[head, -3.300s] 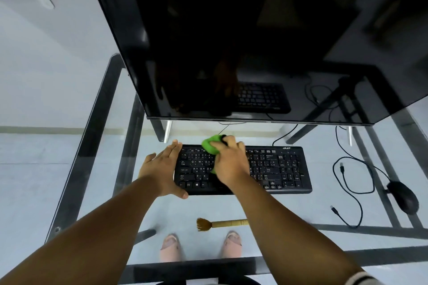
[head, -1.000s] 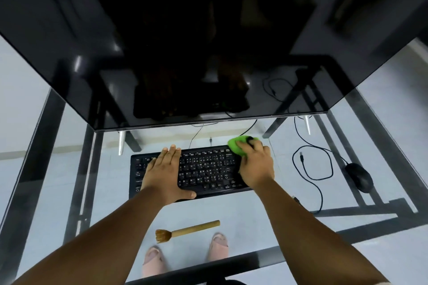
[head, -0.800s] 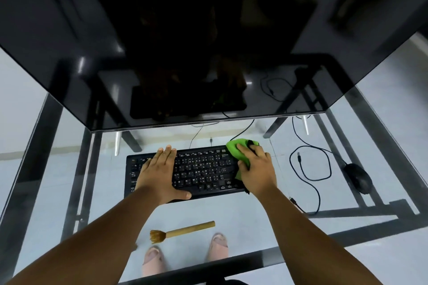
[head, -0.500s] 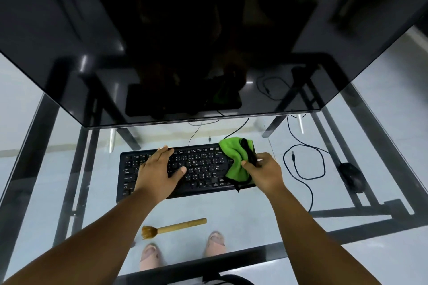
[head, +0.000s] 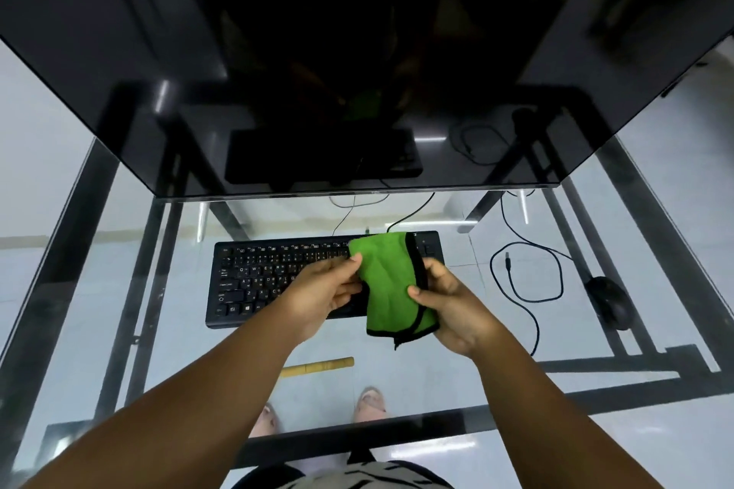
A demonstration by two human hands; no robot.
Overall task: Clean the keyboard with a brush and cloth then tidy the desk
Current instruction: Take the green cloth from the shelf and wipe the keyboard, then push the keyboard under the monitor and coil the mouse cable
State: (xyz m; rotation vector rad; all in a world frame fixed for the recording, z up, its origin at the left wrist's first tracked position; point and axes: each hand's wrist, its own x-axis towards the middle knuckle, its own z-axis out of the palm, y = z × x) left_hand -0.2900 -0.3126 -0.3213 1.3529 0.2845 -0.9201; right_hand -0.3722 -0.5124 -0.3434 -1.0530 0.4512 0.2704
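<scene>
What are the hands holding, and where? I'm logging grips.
Green cloth: left hand pinches its left edge, right hand its black-trimmed right edge.

Left arm: bare forearm reaching in from the lower left, angled up and to the right, wrist nearly straight.
Left hand [head: 323, 292]: raised above the desk, back of hand toward the camera, fingers curled; thumb and fingertips pinch the left edge of the cloth [head: 387, 284].
Right arm: bare forearm coming in from the lower right, angled up and to the left.
Right hand [head: 452, 306]: level with the left, palm turned inward; thumb lies across the cloth's face, fingers wrap behind its right edge.
Grip: both hands closed on the cloth, set close together with the cloth between them.
</scene>
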